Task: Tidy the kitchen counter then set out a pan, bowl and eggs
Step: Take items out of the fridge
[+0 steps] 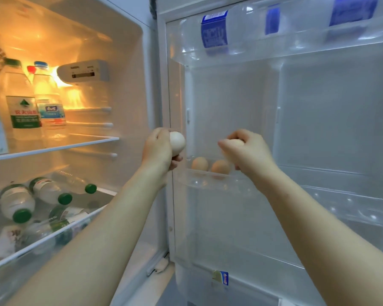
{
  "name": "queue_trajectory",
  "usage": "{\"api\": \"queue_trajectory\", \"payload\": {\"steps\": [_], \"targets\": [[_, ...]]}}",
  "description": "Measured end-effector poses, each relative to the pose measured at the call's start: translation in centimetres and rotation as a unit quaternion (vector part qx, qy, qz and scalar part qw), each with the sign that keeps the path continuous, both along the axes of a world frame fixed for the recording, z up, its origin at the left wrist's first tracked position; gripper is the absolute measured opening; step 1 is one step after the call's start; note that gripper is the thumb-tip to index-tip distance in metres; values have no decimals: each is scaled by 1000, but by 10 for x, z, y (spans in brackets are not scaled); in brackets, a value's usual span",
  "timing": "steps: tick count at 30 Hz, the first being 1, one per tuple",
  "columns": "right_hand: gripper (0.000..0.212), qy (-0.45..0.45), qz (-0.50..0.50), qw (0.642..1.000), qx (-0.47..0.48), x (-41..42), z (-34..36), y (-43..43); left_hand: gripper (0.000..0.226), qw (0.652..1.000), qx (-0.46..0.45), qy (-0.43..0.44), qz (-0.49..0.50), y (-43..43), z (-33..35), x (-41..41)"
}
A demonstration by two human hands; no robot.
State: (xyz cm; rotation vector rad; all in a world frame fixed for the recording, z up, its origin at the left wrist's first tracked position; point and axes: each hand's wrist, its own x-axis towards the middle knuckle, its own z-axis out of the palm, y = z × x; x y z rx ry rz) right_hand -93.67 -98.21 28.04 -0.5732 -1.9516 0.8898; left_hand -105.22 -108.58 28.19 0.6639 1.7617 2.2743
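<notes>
While the left hand (158, 149) grips a white egg (177, 143), the right hand (247, 149) closes round another egg (234, 142).

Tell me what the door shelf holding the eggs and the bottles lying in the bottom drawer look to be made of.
Door shelf: looks like clear, glossy moulded plastic; the two brown eggs show through its front wall. Bottles: probably thin translucent plastic, with printed labels and opaque green screw caps; the contents look pale, though the drawer front blurs them.
</notes>
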Motion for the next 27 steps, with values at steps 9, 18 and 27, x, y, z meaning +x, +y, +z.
{"api": "queue_trajectory", "payload": {"steps": [9,18,27], "targets": [[13,120,273,894,-335,-45,-16,-89,32,968,136,-208,-26,-98,-19,-2],[20,-27,519,687,-508,-81,-60,-177,28,929,231,-233,171,-204,-61,33],[18,-242,663,494,-508,-12,-121,-287,29,804,299,-209,470,-278,-119,178]]}}
